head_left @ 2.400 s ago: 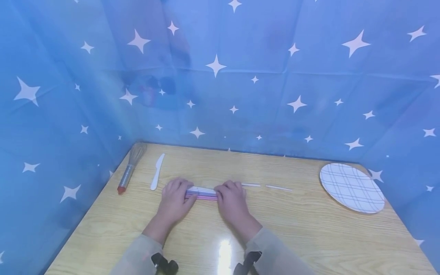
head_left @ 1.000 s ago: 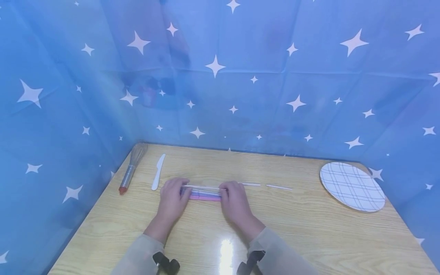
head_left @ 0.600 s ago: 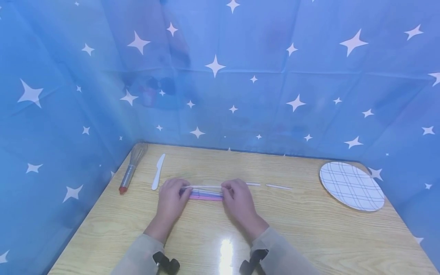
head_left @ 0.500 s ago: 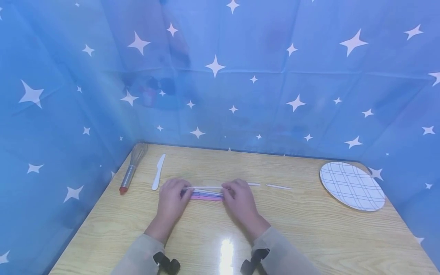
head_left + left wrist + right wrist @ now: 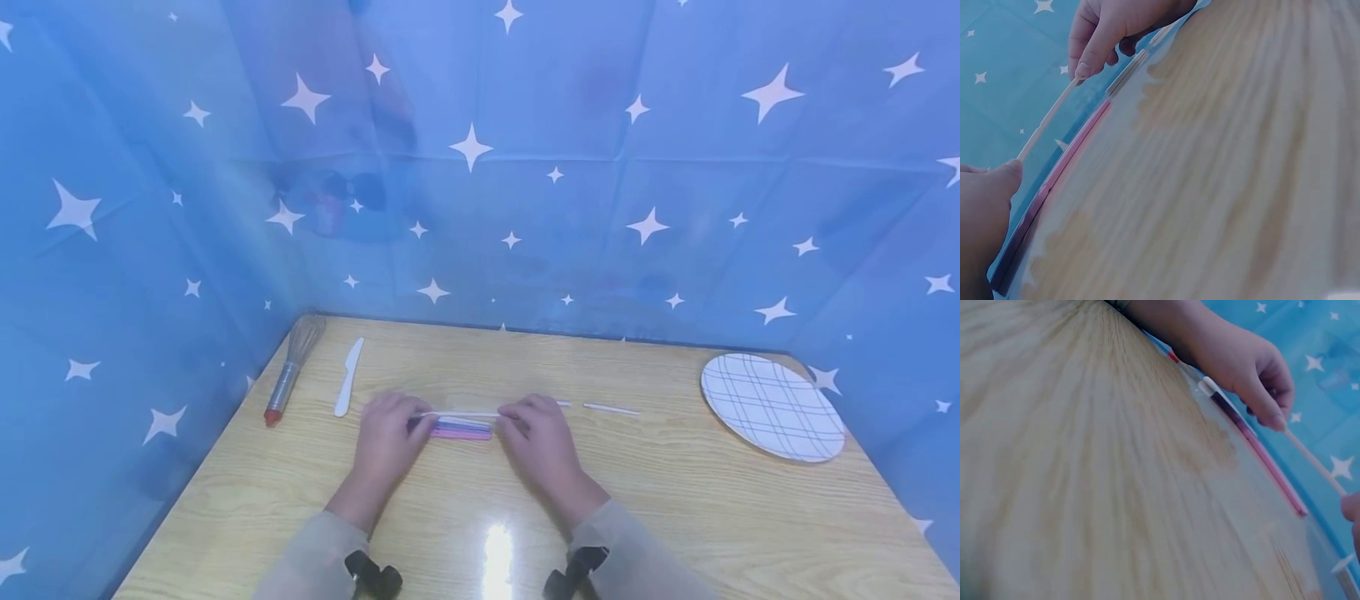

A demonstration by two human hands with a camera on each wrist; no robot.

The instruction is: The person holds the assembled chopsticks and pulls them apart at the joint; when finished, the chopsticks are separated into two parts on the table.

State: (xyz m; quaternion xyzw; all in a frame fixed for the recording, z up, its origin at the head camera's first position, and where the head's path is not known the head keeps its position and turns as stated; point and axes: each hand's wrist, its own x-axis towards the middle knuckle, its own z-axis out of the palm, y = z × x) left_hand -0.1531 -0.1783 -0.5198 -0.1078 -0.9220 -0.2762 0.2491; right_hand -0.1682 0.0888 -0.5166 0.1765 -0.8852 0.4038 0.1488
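A thin white stick is stretched between my two hands, pinched near both ends. My left hand has its thumb and fingers on one end, and my right hand pinches the other. The left wrist view shows the stick raised above the tabletop. Below it, slim pen-like sticks in pink, purple, blue and white lie side by side, partly hidden by the left hand. In the right wrist view, a pink stick has a dark end.
On the left lie a whisk with a red-ended handle and a white knife. Two thin white pieces, one a white stick, lie right of the hands. A checked plate sits at the table's right edge. A starry blue curtain surrounds the table.
Both hands first held the row of coloured sticks; a white stick has since come apart from it, pinched at both ends. The right hand has shifted right, uncovering the row's right end.
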